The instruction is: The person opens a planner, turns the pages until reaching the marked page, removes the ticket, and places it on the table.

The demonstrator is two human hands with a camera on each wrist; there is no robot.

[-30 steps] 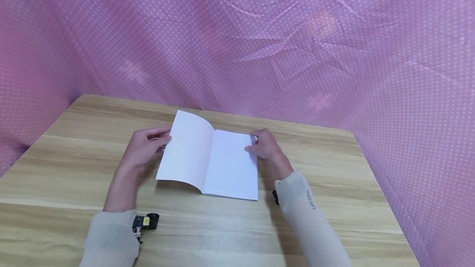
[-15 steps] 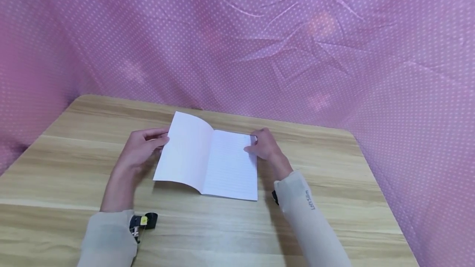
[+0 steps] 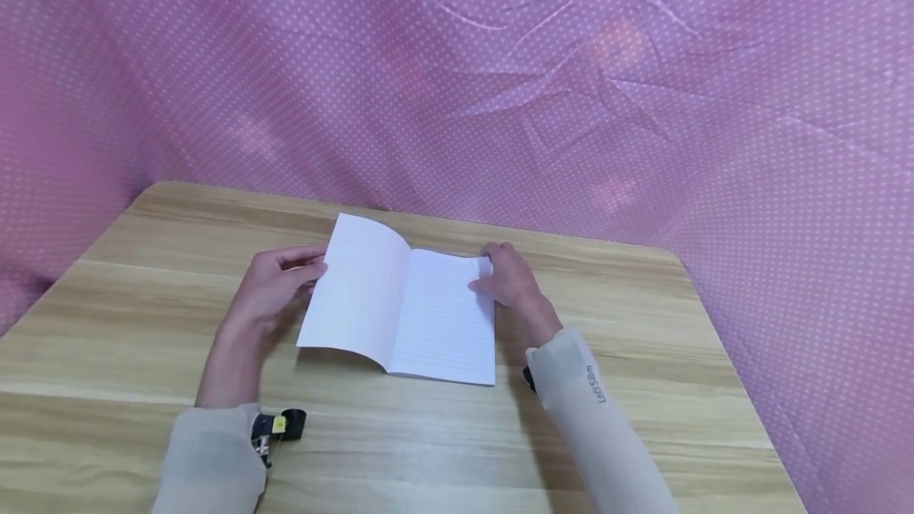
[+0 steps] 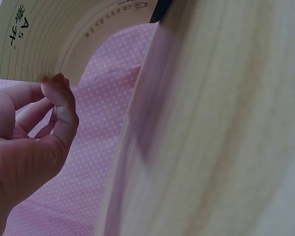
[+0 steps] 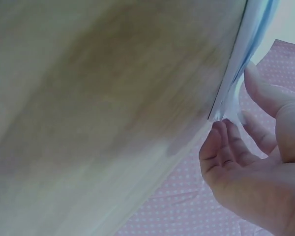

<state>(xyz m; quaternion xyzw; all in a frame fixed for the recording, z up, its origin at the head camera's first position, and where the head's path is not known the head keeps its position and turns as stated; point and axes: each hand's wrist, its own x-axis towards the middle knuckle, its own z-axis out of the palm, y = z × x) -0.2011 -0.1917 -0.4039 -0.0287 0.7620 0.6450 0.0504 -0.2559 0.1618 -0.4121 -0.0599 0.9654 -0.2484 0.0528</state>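
Observation:
An open notebook point(image 3: 444, 331) with ruled white pages lies on the wooden table. Its front cover point(image 3: 355, 292) curves up off the table on the left, blank inside. My left hand point(image 3: 267, 284) pinches the cover's outer edge between thumb and fingers. In the left wrist view, the cover's outer face point(image 4: 27, 42) is tan with printed lines, "A5" and "Gambit". At the upper right corner, my right hand point(image 3: 508, 280) pinches the pages, thumb on top. The right wrist view shows its fingertips at the edge of slightly separated sheets point(image 5: 253, 42).
The light wooden table point(image 3: 421, 450) has rounded far corners. Pink polka-dot cloth point(image 3: 457, 86) hangs behind it and along both sides. A small black device point(image 3: 278, 425) is strapped at the left cuff.
Fingers of my right hand have shifted slightly at the page corner, which now lifts a little. The left hand has lowered the cover slightly to the left and keeps its pinch.

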